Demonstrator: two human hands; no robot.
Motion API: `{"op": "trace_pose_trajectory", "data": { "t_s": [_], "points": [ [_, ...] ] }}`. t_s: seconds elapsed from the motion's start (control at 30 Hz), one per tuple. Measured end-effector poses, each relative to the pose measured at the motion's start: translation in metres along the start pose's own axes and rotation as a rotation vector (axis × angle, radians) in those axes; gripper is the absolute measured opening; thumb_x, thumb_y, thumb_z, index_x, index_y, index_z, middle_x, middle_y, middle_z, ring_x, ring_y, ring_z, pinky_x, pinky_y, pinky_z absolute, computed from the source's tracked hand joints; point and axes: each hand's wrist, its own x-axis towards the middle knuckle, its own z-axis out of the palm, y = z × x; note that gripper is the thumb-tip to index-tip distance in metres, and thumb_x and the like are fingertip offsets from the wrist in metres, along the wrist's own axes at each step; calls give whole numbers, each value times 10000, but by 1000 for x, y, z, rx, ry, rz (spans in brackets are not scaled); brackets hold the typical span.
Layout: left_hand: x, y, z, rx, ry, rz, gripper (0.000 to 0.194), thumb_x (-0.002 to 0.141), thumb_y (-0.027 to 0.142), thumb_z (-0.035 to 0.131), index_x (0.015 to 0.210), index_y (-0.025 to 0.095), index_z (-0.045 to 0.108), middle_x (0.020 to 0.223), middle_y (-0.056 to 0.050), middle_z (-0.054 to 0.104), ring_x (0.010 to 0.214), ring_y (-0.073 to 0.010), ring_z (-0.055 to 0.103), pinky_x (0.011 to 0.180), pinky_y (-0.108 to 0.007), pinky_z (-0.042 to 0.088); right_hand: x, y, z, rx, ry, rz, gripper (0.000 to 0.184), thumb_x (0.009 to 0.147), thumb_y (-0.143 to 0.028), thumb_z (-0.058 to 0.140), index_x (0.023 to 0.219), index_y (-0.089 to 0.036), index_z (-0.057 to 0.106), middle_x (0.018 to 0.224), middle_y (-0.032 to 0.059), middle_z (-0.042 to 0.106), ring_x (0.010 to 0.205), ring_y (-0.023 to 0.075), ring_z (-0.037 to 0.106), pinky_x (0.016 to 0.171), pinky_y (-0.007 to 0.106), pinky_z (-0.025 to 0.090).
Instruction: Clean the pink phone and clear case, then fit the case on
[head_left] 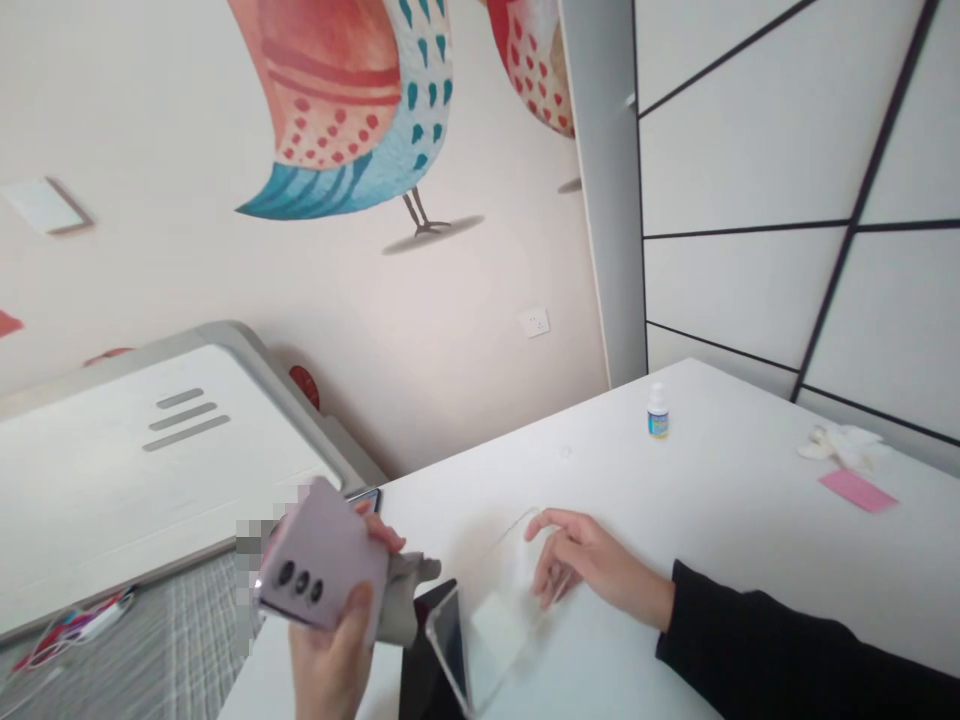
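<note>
White table (735, 520): bottle (658, 415), pink slip (858, 491)

A bird mural (341, 85) decorates the wall (472, 330) above a power outlet (536, 322); a small bottle (658, 412) stands near the far corner of a white table (727, 490), crumpled tissue (851, 445) beside a pink paper slip (859, 491) at right, a white headboard (82, 440) at left.

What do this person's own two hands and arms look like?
Both the left hand and the right hand are bare, without gloves. A plain, long black sleeve shows on the right side; on the left, none is in view.
</note>
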Motion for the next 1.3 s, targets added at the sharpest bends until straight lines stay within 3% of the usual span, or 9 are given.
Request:
{"op": "trace_pose_trajectory", "data": {
  "t_s": [0.1, 0.23, 0.37, 0.53, 0.63, 0.73, 1.0, 1.17, 1.3],
  "points": [
    [35, 4, 2, 112, -106, 2, 560, 954, 611, 560, 1341, 207, 592, 1067, -68, 690, 987, -278, 716, 885, -439, 606, 7, 2, -14, -67, 35, -9, 318, 774, -358, 438, 1020, -204, 567, 575, -41, 673, 447, 126, 609, 484, 222, 470],
    [61, -16, 34, 306, -464, 53, 572, 803, 479, 808, 1310, 264, 653, 1210, -60, 702, 1140, -292, 668, 1036, -438, 518, 5, 0, -21, -224, -68, 13, 326, 781, -274, 407, 967, -182, 658, 485, -45, 607, 368, 121, 505, 412, 214, 402],
    [54, -47, 69, 450, -731, 114, 627, 790, 515, 825, 1312, 223, 638, 1177, -82, 698, 1094, -284, 662, 1006, -505, 513, -8, -10, -18, -466, -156, -36, 359, 779, -178, 442, 960, -180, 751, 490, -44, 595, 390, 125, 508, 447, 228, 395],
    [45, -60, 78, 522, -884, 166, 625, 879, 554, 740, 1374, 213, 567, 1249, -100, 637, 1124, -282, 630, 982, -527, 521, -16, -15, -14, -822, -97, -249, 360, 722, -102, 574, 959, -215, 820, 599, -32, 620, 542, 138, 529, 652, 291, 418],
    [48, -58, 78, 483, -949, 186, 638, 905, 522, 727, 1433, 231, 518, 1325, -105, 604, 1153, -280, 624, 989, -519, 532, -15, -12, -15, -950, -99, -347, 387, 760, -92, 571, 1026, -231, 815, 844, 22, 730, 778, 199, 644, 801, 333, 446],
    [49, -60, 81, 439, -971, 206, 638, 938, 486, 702, 1480, 238, 476, 1395, -117, 572, 1216, -293, 605, 1031, -537, 518, -15, -11, -16, -1024, -112, -394, 371, 822, -108, 561, 1071, -234, 806, 968, 50, 744, 934, 232, 674, 874, 345, 461],
    [35, -71, 84, 413, -966, 205, 611, 998, 443, 635, 1539, 236, 442, 1564, -147, 482, 1425, -346, 487, 1169, -629, 398, -12, -9, -23, -1086, -168, -418, 323, 864, -143, 667, 1146, -239, 789, 1060, 50, 742, 1012, 235, 664, 905, 336, 486],
    [32, -60, 74, 381, -1038, 190, 685, 1002, 477, 613, 1610, 285, 363, 1725, -84, 290, 1566, -265, 336, 1275, -454, 314, -12, -10, -23, -1072, -172, -422, 307, 866, -155, 697, 1150, -233, 784, 1081, 55, 737, 1026, 233, 675, 919, 336, 499],
    [40, -58, 66, 416, -949, 157, 648, 1036, 490, 541, 1614, 268, 349, 1690, -90, 370, 1543, -244, 384, 1265, -451, 334, -14, -15, -21, -1046, -142, -429, 270, 898, -195, 684, 1152, -212, 773, 1112, 67, 731, 1035, 227, 685, 933, 332, 508]
  ]
}}
